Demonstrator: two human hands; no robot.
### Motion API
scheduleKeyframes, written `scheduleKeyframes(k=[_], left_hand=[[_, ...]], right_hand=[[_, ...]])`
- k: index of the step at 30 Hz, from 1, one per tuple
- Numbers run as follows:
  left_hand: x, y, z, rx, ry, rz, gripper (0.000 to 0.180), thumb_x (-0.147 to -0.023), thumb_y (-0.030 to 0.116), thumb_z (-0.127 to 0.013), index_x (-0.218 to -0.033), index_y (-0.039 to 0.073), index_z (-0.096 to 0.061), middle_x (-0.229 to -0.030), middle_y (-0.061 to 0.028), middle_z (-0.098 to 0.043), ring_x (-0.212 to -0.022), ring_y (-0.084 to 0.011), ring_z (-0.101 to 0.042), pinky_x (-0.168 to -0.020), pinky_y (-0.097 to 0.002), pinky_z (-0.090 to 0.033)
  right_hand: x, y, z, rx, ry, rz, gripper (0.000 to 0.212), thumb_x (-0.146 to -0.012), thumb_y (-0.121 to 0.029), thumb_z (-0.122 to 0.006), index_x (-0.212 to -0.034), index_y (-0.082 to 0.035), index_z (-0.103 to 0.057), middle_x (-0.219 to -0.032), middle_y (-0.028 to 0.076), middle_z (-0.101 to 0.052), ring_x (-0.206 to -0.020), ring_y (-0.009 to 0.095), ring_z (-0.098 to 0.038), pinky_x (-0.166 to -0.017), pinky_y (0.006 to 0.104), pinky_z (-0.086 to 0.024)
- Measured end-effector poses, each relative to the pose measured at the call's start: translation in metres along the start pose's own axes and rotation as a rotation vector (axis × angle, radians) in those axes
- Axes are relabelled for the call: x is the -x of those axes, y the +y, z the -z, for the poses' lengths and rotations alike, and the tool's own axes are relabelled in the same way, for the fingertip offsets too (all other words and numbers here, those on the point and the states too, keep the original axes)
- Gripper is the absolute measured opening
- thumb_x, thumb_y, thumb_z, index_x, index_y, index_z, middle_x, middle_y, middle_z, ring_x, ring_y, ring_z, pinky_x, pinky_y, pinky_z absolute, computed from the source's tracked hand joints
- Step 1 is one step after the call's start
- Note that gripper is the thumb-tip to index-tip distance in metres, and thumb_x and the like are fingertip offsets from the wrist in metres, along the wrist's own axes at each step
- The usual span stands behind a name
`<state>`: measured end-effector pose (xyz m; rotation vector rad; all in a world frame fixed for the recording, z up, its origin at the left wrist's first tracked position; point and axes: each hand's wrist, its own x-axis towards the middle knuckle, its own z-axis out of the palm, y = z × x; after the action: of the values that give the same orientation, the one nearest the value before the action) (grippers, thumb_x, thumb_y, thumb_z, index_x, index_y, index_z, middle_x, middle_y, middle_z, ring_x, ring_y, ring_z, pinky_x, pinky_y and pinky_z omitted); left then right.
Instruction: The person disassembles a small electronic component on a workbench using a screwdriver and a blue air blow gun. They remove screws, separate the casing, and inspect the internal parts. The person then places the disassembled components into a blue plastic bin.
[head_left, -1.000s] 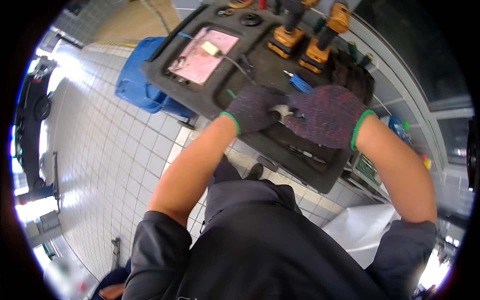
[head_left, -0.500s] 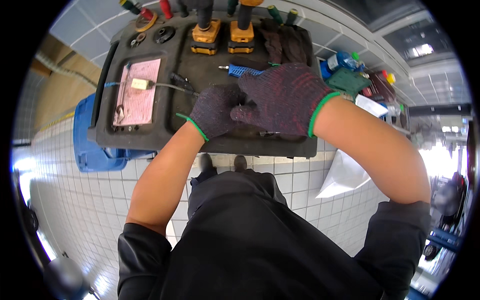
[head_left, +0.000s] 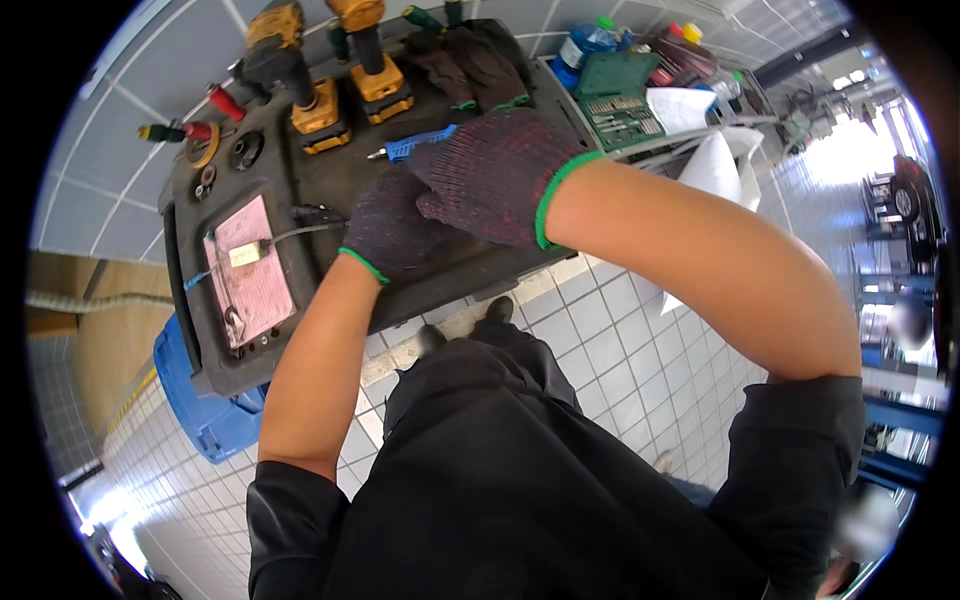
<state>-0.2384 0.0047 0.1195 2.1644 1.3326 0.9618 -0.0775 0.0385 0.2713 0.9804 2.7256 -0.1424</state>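
Both of my hands wear dark knitted gloves with green cuffs and meet above the near part of a black tool cart top. My left hand is closed, its fingers curled in against the other glove. Over it lies my right hand, also closed, with its thumb toward the left hand. Whatever is between them is hidden. A grey cable with a pale yellow block runs toward my left wrist from a pink cloth. Just beyond the hands lies a blue-handled tool with a metal tip.
Two yellow-and-black cordless power tools stand at the cart's back, beside spare dark gloves. Screwdrivers line the far edge. At right are a green socket case and a blue bottle. A blue bin sits at left.
My view has turned, so the cart now appears tilted and shifted left. My hands stay pressed together over it. A shoe and blue trouser leg show at lower right.
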Motion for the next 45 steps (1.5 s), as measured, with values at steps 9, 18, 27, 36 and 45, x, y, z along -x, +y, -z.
scheduleKeyframes(k=[9,18,27,36,45], left_hand=[[0.003,-0.015,0.003,-0.158,-0.1,0.129,0.037,-0.09,0.021,-0.077,-0.124,0.007,-0.072,-0.125,-0.0202,-0.073,-0.116,-0.0421,-0.068,-0.097,-0.0436,-0.056],[0.008,-0.025,0.013,-0.052,-0.151,0.11,0.039,-0.09,0.026,-0.077,-0.124,0.007,-0.072,-0.121,-0.0199,-0.074,-0.112,-0.041,-0.07,-0.091,-0.0451,-0.056],[0.01,-0.022,-0.003,0.229,-0.157,0.123,0.044,-0.09,0.026,-0.078,-0.128,0.005,-0.07,-0.124,-0.0181,-0.075,-0.116,-0.0372,-0.07,-0.097,-0.0438,-0.055],[0.005,-0.018,-0.003,0.016,-0.121,0.024,0.044,-0.089,0.025,-0.081,-0.126,0.005,-0.07,-0.125,-0.0183,-0.074,-0.117,-0.0389,-0.069,-0.101,-0.0433,-0.055],[0.017,-0.051,-0.017,-0.135,-0.023,0.072,0.042,-0.089,0.027,-0.079,-0.125,0.007,-0.071,-0.125,-0.0162,-0.074,-0.121,-0.0373,-0.067,-0.103,-0.0437,-0.053]], right_hand=[[0.001,0.003,0.0,-0.03,-0.015,-0.032,0.025,-0.095,-0.025,-0.068,-0.118,-0.015,-0.073,-0.102,0.015,-0.076,-0.097,0.037,-0.074,-0.083,0.0507,-0.058],[-0.007,0.007,-0.009,0.009,-0.019,0.105,0.032,-0.098,-0.027,-0.066,-0.127,-0.015,-0.069,-0.107,0.016,-0.075,-0.1,0.037,-0.074,-0.086,0.0511,-0.058],[-0.023,0.011,-0.042,-0.051,0.264,0.131,0.032,-0.097,-0.03,-0.068,-0.123,-0.012,-0.07,-0.11,0.017,-0.075,-0.104,0.037,-0.073,-0.087,0.0502,-0.058],[-0.008,-0.004,-0.002,0.06,-0.096,0.022,0.029,-0.1,-0.034,-0.064,-0.115,-0.011,-0.075,-0.113,0.017,-0.075,-0.1,0.038,-0.074,-0.084,0.0512,-0.059],[0.003,0.001,-0.002,-0.062,0.022,0.005,0.025,-0.095,-0.021,-0.064,-0.116,-0.014,-0.075,-0.103,0.016,-0.077,-0.096,0.037,-0.075,-0.081,0.0503,-0.06]])
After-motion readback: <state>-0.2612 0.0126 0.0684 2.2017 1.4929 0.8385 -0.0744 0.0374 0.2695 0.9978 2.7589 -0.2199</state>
